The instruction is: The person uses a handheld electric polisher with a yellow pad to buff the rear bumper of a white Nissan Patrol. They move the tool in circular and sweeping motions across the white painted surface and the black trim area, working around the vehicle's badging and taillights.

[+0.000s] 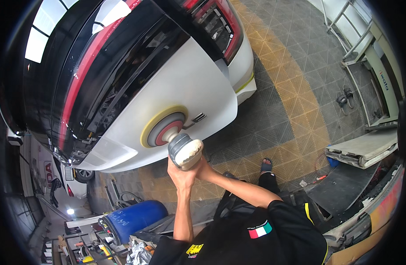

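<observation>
Both my hands are wrapped round an electric car polisher (176, 142), a grey and off-white machine with a scuffed, dusty top. My left hand (182, 177) closes on its near left side, and my right hand (204, 169) grips its right side, partly hidden by the body. The round yellow-edged polishing pad (151, 125) appears to lie flat on the white tailgate (185, 84) of a car, left of a small dark badge (198, 118). Red and grey backing discs show between pad and machine.
Above the tailgate sit dark glass, a red light strip (71, 95) and a tail lamp (220, 28). A blue drum (134, 218) stands lower left near cluttered shelves. Grey and tan grid tiles (300, 106) cover the floor. A panel stack (362, 148) and metal frame are at right.
</observation>
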{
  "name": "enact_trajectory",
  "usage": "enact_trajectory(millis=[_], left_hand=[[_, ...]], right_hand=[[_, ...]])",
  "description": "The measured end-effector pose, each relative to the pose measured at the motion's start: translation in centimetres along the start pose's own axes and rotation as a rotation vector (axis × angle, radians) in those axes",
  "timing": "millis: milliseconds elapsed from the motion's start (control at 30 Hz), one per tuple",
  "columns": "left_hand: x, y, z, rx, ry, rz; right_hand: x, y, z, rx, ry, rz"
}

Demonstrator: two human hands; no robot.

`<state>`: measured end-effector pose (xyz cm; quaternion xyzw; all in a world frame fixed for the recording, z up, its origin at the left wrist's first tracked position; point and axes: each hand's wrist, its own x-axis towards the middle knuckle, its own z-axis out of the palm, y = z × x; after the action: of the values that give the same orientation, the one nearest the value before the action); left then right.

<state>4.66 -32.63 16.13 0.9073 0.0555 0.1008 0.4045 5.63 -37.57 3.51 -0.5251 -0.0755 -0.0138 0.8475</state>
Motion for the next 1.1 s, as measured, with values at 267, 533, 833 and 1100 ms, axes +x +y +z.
enact_trajectory(millis=[267, 533, 833, 1100], left_hand=[[0.1, 2.6, -1.0, 0.093, -0.001, -0.063], [-0.2, 4.4, 1.8, -0.142, -0.089, -0.131], [0.8, 9.8, 5.7, -0.067, -0.192, -0.072], [0.4, 12.2, 5.8, -0.272, -0.088, -0.043]], right_hand=[[0.0, -3.5, 0.4, 0.001, 0.011, 0.003], [-0.2, -7.8, -4.5, -0.312, 0.159, -0.022], [-0.4, -10.8, -10.0, -0.247, 0.195, 0.080], [-5.8, -3.0, -13.3, -0.196, 0.053, 0.075]])
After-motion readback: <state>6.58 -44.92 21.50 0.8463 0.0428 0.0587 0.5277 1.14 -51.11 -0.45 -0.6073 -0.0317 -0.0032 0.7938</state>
